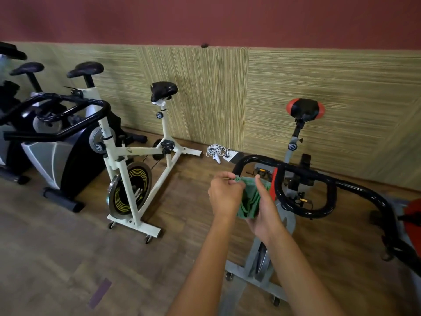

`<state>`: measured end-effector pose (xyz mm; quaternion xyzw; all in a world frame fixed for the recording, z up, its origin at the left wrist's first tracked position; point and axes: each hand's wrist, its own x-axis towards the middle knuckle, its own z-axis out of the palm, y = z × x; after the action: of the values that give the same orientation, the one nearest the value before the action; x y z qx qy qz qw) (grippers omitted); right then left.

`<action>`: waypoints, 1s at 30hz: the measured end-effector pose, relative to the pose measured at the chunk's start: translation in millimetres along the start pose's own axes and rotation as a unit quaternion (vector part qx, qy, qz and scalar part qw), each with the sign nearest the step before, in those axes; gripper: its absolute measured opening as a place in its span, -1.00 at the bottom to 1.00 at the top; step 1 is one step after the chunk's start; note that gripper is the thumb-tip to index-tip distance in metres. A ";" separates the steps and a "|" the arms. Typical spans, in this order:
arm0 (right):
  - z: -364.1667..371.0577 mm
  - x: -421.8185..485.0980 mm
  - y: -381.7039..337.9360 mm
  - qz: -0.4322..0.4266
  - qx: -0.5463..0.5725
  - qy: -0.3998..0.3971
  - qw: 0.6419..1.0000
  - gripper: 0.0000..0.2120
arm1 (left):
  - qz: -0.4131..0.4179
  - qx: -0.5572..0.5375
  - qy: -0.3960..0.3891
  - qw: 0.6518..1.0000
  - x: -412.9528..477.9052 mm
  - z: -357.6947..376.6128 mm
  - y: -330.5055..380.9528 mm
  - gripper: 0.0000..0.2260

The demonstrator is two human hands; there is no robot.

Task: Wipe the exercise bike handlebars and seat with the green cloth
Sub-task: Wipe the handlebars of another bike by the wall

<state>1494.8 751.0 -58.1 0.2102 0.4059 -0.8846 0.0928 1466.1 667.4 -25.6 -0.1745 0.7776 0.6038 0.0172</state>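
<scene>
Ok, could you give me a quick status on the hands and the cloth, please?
Left hand pinching cloth corner, right hand holding it from below. Cloth bunched, not yet on handlebars. Nothing between them.

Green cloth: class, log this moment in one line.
stage: preparing | green cloth: held by left hand and right hand | handlebars: untouched

Four exercise bikes are at least partly visible: a grey one (289,156) nearest, a white one (141,153) beside it, a black-and-silver one (57,153) further left, and one cut off at the left edge (9,92). Five saddles show, one of them red and black (305,108). There are two hands (224,192) (265,213), one green cloth (249,197), and one coiled white cable (217,149) on the floor by the wall.
</scene>
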 end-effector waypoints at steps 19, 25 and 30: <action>-64.3 56.2 -29.1 0.060 -0.061 -0.003 0.996 -0.75 | 0.141 -0.026 0.158 0.977 2.0 31.5 -10.2 -0.85; -43.1 84.2 -0.2 -0.183 -0.318 0.005 0.930 -0.71 | 0.187 -0.061 0.102 0.975 37.7 32.9 -58.8 -0.84; -31.0 115.9 32.0 -0.391 -0.284 -0.129 0.866 -0.52 | 0.314 -0.205 0.095 0.922 50.4 45.2 -92.6 -0.77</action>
<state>1411.0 754.2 -149.7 -0.1172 0.6732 -0.7138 -0.1537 1437.5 678.0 -136.2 0.0222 0.6498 0.7050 -0.2833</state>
